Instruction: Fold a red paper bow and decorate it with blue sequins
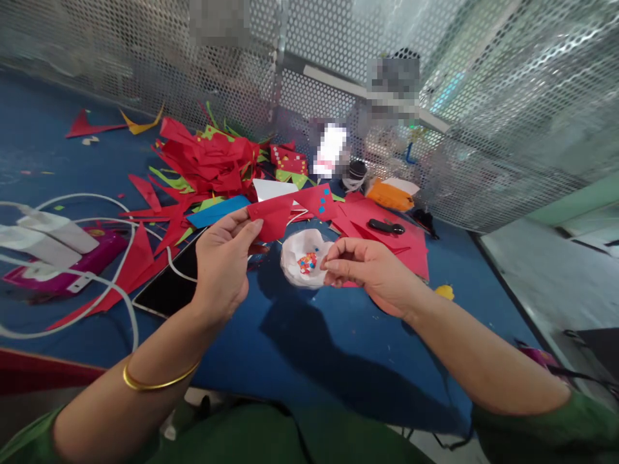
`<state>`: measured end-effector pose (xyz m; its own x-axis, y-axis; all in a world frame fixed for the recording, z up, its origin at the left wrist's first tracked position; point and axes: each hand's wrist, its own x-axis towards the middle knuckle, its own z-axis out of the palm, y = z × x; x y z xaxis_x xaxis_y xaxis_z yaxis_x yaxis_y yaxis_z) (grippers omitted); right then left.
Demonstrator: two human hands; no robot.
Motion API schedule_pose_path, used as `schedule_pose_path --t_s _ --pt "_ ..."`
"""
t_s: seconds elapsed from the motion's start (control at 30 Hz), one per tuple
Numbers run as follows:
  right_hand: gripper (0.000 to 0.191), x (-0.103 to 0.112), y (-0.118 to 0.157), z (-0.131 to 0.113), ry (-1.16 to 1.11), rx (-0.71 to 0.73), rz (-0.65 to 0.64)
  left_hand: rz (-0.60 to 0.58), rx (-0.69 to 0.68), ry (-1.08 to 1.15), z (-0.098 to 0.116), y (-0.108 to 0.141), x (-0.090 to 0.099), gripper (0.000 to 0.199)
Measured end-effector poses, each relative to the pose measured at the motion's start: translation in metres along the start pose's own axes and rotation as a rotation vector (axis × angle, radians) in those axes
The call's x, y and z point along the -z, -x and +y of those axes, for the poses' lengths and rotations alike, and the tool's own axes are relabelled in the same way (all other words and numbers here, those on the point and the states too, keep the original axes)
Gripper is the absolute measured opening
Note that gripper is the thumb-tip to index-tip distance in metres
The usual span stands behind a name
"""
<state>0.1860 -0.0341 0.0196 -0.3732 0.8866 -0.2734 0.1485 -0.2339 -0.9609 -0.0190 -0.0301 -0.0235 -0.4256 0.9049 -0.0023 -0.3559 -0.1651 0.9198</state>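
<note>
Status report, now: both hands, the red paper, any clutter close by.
Left hand gripping red paper, blue dots near far end. Right hand pinched at white bowl, any hold unclear. Red scraps heaped beyond.

red paper [275, 216], blue dots [322, 201]; white bowl [293, 252]; blue table [232, 361]

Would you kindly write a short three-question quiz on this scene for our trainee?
1. Which hand holds the red paper piece?
2. True or false: the gold bangle is on the right wrist.
3. Beside the right hand, the crumpled white bowl contains: A) scissors; B) small coloured bits; C) a plug.

Key:
1. Left hand.
2. False; the gold bangle is on the left.
3. B.
</note>
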Motion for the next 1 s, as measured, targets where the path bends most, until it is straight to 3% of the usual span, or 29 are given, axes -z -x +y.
schedule_pose_path --t_s 0.17,0.33,0.53,0.63,0.73,1.0 --pt "0.023 -0.004 0.018 0.012 -0.057 0.147 0.199 -0.090 -0.021 -0.018 -0.003 0.005 -0.003 0.024" --pt "0.014 0.003 0.044 0.024 0.112 0.349 0.506 -0.252 -0.003 -0.126 -0.008 0.009 -0.011 0.030" --pt "0.007 0.010 0.054 0.014 0.407 0.587 0.698 -0.513 0.022 -0.382 0.001 0.019 -0.028 0.044" --pt "0.013 0.013 0.044 0.010 0.510 0.612 0.689 -0.632 0.039 -0.473 0.005 0.026 -0.036 0.051" --pt "0.017 0.017 0.033 0.012 0.530 0.505 0.595 -0.693 0.059 -0.496 0.002 0.030 -0.040 0.052" --pt "0.014 0.024 0.022 0.027 0.441 0.371 0.378 -0.665 0.130 -0.461 -0.012 0.033 -0.035 0.051"
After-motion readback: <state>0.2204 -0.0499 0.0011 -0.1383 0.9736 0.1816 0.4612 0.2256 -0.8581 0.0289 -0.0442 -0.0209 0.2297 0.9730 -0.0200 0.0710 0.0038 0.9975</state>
